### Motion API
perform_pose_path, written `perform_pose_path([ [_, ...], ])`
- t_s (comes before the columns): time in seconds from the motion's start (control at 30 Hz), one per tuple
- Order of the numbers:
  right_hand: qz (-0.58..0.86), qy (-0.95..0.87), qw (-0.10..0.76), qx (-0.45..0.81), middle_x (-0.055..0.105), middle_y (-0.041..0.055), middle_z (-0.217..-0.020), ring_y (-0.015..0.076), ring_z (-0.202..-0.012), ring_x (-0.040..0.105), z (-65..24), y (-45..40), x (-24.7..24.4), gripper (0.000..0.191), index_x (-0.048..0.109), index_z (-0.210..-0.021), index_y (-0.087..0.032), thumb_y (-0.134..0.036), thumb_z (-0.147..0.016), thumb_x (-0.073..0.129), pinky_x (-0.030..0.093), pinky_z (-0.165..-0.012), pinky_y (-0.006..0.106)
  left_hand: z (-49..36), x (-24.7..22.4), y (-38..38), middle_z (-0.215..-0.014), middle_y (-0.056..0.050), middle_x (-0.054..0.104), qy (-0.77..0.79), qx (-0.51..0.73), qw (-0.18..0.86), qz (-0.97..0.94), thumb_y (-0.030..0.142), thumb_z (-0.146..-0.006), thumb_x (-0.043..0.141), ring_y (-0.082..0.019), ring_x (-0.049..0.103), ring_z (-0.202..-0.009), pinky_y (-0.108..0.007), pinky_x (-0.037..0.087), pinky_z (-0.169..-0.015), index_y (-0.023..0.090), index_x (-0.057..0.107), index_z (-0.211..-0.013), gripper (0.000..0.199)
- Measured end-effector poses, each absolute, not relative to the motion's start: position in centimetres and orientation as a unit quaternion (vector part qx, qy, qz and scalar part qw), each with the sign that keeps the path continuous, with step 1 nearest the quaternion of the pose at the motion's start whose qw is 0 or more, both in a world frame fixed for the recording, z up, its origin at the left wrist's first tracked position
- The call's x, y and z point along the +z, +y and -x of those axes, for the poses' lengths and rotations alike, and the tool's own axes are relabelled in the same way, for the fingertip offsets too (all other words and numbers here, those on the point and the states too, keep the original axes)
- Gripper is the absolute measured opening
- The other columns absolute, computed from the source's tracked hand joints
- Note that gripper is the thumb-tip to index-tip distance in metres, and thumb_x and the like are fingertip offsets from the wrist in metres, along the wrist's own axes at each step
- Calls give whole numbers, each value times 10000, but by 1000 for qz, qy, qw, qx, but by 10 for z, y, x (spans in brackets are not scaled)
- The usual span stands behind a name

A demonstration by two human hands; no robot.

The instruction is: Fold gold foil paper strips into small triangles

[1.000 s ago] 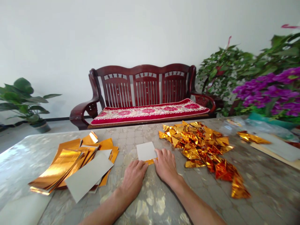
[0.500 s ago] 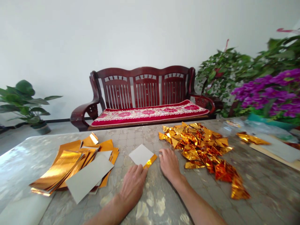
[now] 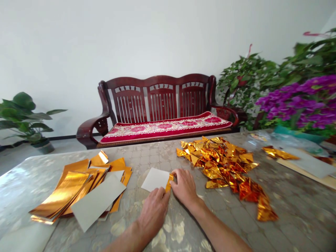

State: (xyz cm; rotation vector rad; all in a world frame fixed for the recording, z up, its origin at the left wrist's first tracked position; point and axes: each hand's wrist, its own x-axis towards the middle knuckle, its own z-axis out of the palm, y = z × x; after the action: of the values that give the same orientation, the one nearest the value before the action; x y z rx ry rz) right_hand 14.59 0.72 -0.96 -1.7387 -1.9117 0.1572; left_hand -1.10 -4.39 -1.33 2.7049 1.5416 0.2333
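Observation:
A small sheet of foil paper (image 3: 155, 179) lies on the table, grey-white side up, with its right edge folded over to show a gold strip. My left hand (image 3: 154, 206) presses the near corner of this sheet with its fingers held together. At the gold strip, my right hand (image 3: 183, 187) has its thumb and fingers closed on the fold. Parts of the strip are hidden behind the fingertips. Left of my hands is a loose stack of gold foil sheets (image 3: 69, 185), topped by a grey-white sheet (image 3: 99, 201). To the right lies a heap of folded gold foil pieces (image 3: 217, 155).
The table (image 3: 147, 152) has a patterned, shiny cover. At the right, a plastic bag (image 3: 296, 145) and a grey-white board (image 3: 312, 164) lie near purple flowers (image 3: 296, 105). A wooden bench (image 3: 160, 101) with a red cushion stands beyond the table.
My right hand has moved left onto the gold strip and closed on it. The sheet has turned slightly, and my left hand still presses its near corner. The view has shifted a little.

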Motion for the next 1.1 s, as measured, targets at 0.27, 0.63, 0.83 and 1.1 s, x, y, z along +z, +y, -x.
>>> perform_pose_path([
  [0.27,619,-680,377,113,687,7,-860,186,-857,618,-146,7,-11,326,606,-1122,-213,-124,-813,550,427,-790,288,19,-6,-38,-1003,-46,612,463,221,103,-852,173,-984,399,-161,617,-924,-277,535,-858,248,591,-1157,269],
  [0.63,400,-808,417,-114,696,61,-867,204,-851,587,-141,-17,4,320,611,-1246,-228,-189,-966,464,388,-771,345,34,-10,-23,-1124,-81,639,402,427,85,-806,219,-977,482,-181,623,-1039,-338,536,-920,235,541,-1223,254],
  [0.83,430,-801,410,-76,716,64,-979,215,-972,565,-144,-14,8,218,682,-1102,-223,-257,-975,508,385,-859,357,35,-5,-16,-913,-36,653,378,520,112,-758,183,-954,507,-154,636,-894,-290,537,-810,217,628,-917,131],
  [1.1,464,-825,312,-82,720,23,-902,204,-949,539,-161,-5,7,250,728,-923,-273,-288,-1002,492,340,-849,361,43,-10,-5,-1067,-53,632,469,448,88,-756,169,-874,602,-198,609,-1000,-348,515,-878,219,656,-894,76],
])
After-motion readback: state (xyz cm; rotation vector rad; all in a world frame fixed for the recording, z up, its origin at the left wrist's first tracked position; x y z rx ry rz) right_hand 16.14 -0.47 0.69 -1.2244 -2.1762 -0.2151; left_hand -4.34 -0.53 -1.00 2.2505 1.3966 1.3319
